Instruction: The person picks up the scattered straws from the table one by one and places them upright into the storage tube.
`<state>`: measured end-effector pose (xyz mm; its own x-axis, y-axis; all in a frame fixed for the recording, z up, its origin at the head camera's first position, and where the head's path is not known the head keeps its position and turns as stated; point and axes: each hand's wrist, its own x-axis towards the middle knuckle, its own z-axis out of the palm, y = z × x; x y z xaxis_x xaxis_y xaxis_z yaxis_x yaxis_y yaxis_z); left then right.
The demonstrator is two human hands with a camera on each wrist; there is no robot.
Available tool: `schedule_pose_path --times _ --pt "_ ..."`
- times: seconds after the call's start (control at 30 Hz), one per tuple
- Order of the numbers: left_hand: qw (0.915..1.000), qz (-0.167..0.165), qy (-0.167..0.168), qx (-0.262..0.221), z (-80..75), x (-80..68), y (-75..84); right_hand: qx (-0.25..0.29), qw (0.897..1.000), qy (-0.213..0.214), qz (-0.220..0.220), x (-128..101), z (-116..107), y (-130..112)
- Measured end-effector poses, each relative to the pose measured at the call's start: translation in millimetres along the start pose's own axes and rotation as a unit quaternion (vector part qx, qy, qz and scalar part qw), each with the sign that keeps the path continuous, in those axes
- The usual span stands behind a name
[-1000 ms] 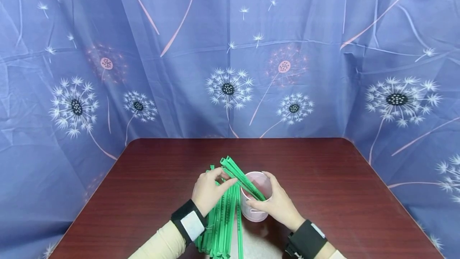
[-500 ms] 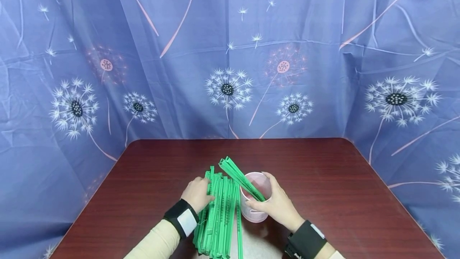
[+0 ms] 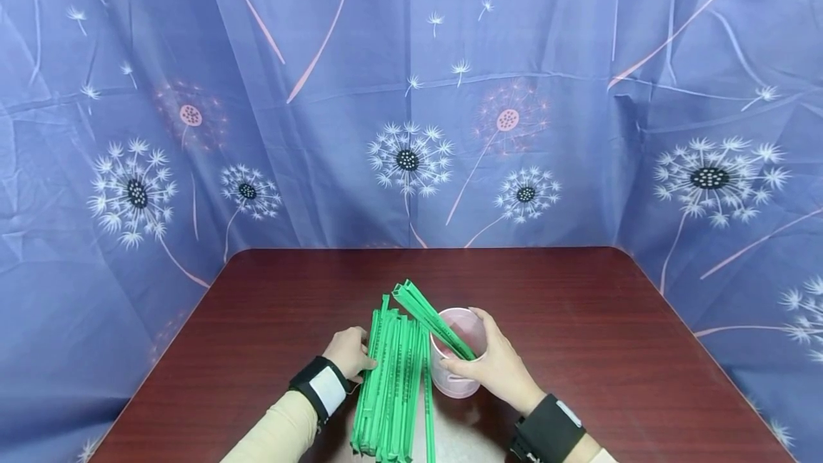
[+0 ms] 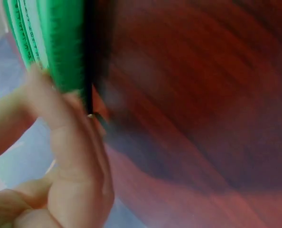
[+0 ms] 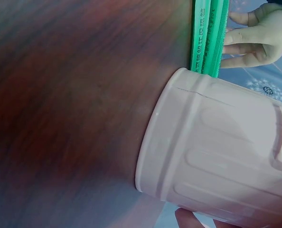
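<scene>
A pink plastic cup [image 3: 458,370] stands on the dark red table [image 3: 579,320], and my right hand [image 3: 490,363] grips it from the right. A few green strips [image 3: 429,316] lean out of the cup toward the upper left. A pile of long green strips [image 3: 392,391] lies flat just left of the cup. My left hand [image 3: 355,354] rests against the pile's left edge, fingers fairly straight. The right wrist view shows the cup [image 5: 217,152], the strips [image 5: 207,38] and the left hand [image 5: 259,33] beyond. In the left wrist view, fingers [image 4: 70,152] touch the strips [image 4: 51,42].
A blue cloth with dandelion prints [image 3: 411,91] hangs behind and on both sides of the table. The table's rounded far corners lie at the back left and back right. Bare wood stretches left, right and beyond the cup.
My left hand has let go of the strips leaning in the cup and moved down and left to the pile's left edge. The right hand and cup have stayed put.
</scene>
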<state>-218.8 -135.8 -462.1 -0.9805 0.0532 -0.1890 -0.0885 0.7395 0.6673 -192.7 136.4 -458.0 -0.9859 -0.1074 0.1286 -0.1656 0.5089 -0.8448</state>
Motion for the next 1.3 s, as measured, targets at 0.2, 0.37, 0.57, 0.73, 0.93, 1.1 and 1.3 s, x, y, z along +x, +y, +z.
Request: schedule_pose_path --times 0.2,0.37,0.57,0.73,0.93,1.1,1.3 --pt "0.9987 -0.008 -0.016 -0.048 0.6 -3.9 -2.9 -0.003 1.0 -0.001 -0.003 -0.2 0.3 0.2" --pt "0.9959 -0.014 -0.026 -0.086 0.4 -6.3 -6.0 -0.002 1.0 0.001 -0.002 -0.5 0.8 0.2" --pt "0.9976 0.011 -0.003 -0.069 -7.9 -7.8 -4.2 -0.005 1.0 0.0 0.007 -0.4 2.9 -0.2" --pt "0.9951 0.065 0.072 -0.014 -21.0 -11.7 15.0 -0.006 1.0 0.0 0.015 -1.2 1.7 -2.5" --pt "0.978 0.125 0.164 -0.034 -36.1 -20.5 44.7 -0.015 1.0 0.008 0.026 -3.2 -0.8 -5.3" --pt "0.9599 0.159 0.205 -0.105 -42.8 -31.2 61.5 0.001 1.0 -0.009 0.022 -4.1 -0.6 -8.0" --pt "0.9328 0.222 0.234 -0.161 -41.1 -44.0 83.1 -0.004 0.999 -0.039 0.005 -4.8 -8.3 -16.6"
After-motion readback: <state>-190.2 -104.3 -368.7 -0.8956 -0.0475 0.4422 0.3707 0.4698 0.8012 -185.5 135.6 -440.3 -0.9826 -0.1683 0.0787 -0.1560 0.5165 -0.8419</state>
